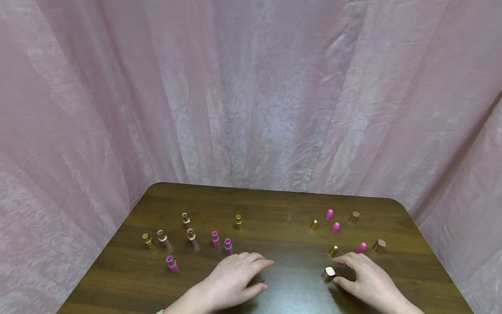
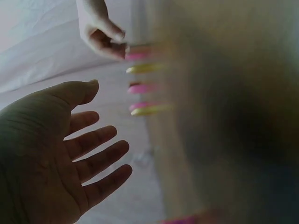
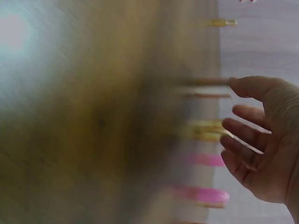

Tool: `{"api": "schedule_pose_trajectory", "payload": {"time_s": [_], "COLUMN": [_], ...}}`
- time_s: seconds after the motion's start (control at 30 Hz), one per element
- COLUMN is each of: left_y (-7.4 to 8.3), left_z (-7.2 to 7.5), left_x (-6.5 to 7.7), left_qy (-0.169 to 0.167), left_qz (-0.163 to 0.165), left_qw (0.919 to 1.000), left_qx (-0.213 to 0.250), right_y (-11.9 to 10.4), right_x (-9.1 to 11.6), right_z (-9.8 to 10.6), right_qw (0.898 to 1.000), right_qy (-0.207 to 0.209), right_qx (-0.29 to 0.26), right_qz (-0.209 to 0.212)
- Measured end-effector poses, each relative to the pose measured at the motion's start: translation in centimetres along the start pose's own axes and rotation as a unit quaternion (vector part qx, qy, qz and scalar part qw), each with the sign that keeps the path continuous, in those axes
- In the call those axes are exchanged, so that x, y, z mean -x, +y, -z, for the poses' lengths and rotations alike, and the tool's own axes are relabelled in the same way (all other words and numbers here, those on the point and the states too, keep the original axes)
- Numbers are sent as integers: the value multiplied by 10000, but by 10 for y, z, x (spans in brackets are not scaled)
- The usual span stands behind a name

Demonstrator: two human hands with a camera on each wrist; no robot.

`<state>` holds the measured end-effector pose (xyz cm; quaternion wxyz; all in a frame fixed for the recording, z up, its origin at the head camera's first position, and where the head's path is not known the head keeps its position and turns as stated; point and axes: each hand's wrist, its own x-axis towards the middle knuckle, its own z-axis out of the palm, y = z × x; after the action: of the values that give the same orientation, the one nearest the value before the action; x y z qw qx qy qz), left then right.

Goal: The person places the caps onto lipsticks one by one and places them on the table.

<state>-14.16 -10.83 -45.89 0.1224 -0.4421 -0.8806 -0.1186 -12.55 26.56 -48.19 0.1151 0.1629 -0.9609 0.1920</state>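
My right hand (image 1: 364, 279) is beside a rose-gold lipstick cap (image 1: 328, 274) that stands on the table. Its thumb is right by the cap, the index finger is stretched out behind, and nothing is gripped. Past these fingers stand a gold cap (image 1: 333, 250) and a pink cap (image 1: 361, 247). Over the middle of the table my left hand (image 1: 231, 279) hovers with loosely spread fingers and holds nothing; its palm (image 2: 42, 158) looks bare in the left wrist view. Nearest to it is an uncapped magenta lipstick tube (image 1: 228, 247).
More uncapped tubes stand at the left: rose-gold (image 1: 192, 237), gold (image 1: 147, 240) and magenta (image 1: 172, 264). Further right are other pink caps (image 1: 335, 228), a gold cap (image 1: 314, 225) and rose-gold caps (image 1: 379, 245). A pink curtain (image 1: 255, 96) hangs behind the wooden table (image 1: 274, 235).
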Motion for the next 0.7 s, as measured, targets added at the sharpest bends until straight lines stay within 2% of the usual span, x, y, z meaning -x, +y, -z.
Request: {"api": "schedule_pose_trajectory", "payload": {"time_s": [0.13,0.23,0.43,0.7], "left_y": [8,9,10,9], "left_z": [-18,-25,-30,-32], "left_x": [4,5,9,12], "left_qy": [-188,-282,-388,-430], "left_qz": [-194,-262,-216,-207], "left_qw": [9996,9993,9990,9986], "left_qx": [22,-21,84,209], "right_y": [-4,-7,-12,-14], "right_x": [4,5,9,14], "right_z": [-15,-24,-36,-42], "right_qw": [9997,9988,9957,9937], "right_qy": [82,336,810,822], "right_qx": [-170,-233,-189,-243], "right_qz": [-146,-286,-403,-723]}}
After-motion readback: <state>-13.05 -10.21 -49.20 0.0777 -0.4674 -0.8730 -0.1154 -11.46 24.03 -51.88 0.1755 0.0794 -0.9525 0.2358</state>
